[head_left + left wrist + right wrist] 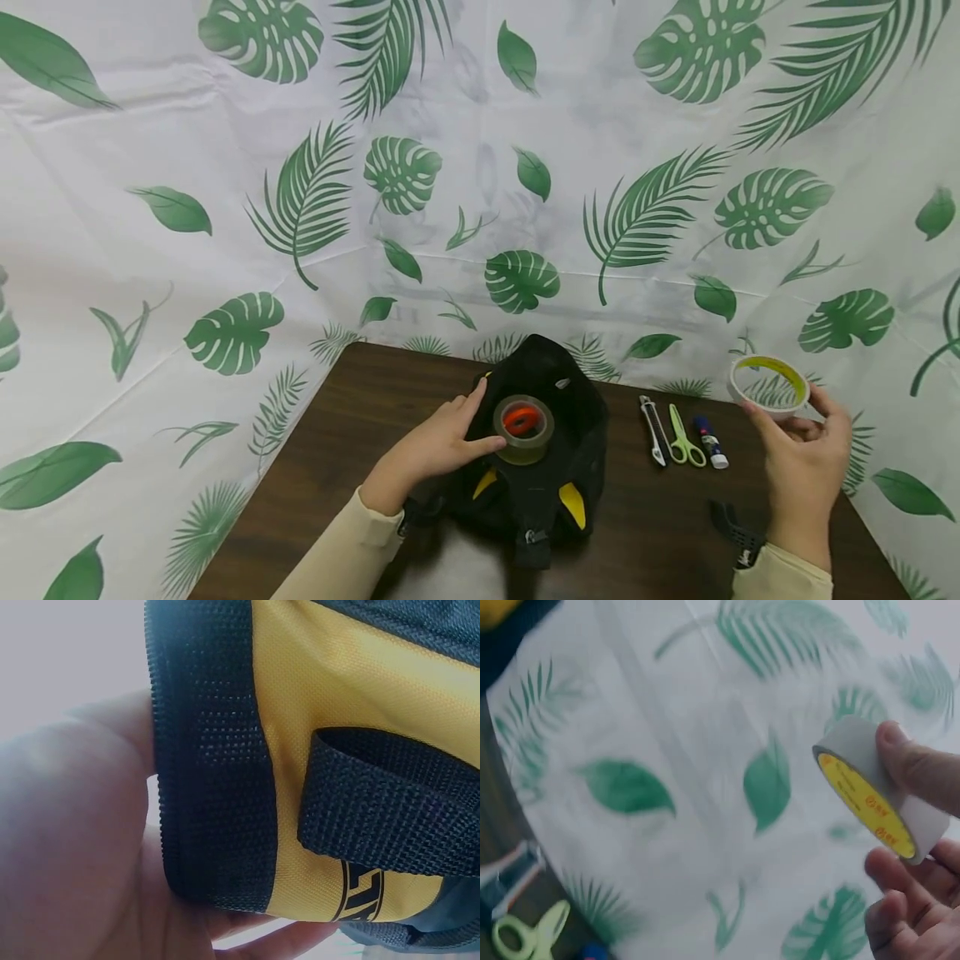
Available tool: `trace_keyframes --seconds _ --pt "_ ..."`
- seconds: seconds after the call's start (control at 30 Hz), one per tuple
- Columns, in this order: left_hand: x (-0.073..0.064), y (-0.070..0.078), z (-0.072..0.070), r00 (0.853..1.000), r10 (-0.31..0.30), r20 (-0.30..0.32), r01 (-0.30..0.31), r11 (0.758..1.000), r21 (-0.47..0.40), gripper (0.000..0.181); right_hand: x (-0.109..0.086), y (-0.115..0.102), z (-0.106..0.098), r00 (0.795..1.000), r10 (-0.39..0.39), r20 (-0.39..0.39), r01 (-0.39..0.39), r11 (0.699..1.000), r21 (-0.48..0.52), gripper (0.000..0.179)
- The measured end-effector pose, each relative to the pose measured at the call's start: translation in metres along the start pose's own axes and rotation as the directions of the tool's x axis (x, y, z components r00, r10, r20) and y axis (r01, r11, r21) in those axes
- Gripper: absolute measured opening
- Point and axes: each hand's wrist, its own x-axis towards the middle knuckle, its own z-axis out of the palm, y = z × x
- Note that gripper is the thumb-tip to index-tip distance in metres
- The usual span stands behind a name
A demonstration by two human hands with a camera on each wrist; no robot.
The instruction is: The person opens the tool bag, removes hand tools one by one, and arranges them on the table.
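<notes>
A black and yellow tool bag point(536, 367) stands with its mouth open on the table. My left hand point(438, 446) grips its left edge; the left wrist view shows the zippered black rim point(217, 772) between thumb and fingers. Inside the bag lie a wide clear tape roll point(525, 455) and a small orange-red ring, likely a tape roll point(514, 417). To the right, my right hand point(806, 462) pinches a roll of white tape point(877, 791) with a yellow inner core, held up above the table's far right part.
Right of the bag, a utility knife point(652, 429), light green scissors point(681, 437) and a glue stick point(711, 442) lie side by side on the dark wooden table point(330, 433). A white leaf-print cloth point(465, 100) hangs behind and around the table.
</notes>
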Motion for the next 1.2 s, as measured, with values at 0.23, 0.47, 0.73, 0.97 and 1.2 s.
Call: trace_keyframes --seconds 0.23,0.47,0.73,0.97,1.2 --pt "0.004 -0.001 0.003 1.0 -0.013 0.002 0.013 1.0 0.001 0.105 0.02 0.063 -0.021 0.988 0.148 -0.042 -0.136 0.967 0.215 0.08" --pt "0.004 -0.005 0.005 1.0 -0.006 -0.001 0.006 1.0 -0.001 0.105 0.021 0.143 -0.02 0.956 0.29 -0.053 -0.269 0.931 0.246 0.077" --pt "0.005 -0.005 0.005 1.0 -0.003 -0.004 0.003 1.0 -0.017 0.105 0.023 0.163 -0.018 0.912 0.397 -0.103 -0.376 0.91 0.171 0.091" --pt "0.004 -0.003 0.006 1.0 -0.004 -0.005 0.004 1.0 -0.02 0.104 0.022 0.164 -0.014 0.91 0.393 -0.13 -0.39 0.92 0.048 0.088" --pt "0.005 -0.003 0.006 1.0 -0.002 0.003 0.002 1.0 -0.023 0.104 0.02 0.165 -0.015 0.929 0.351 -0.118 -0.368 0.912 -0.184 0.086"
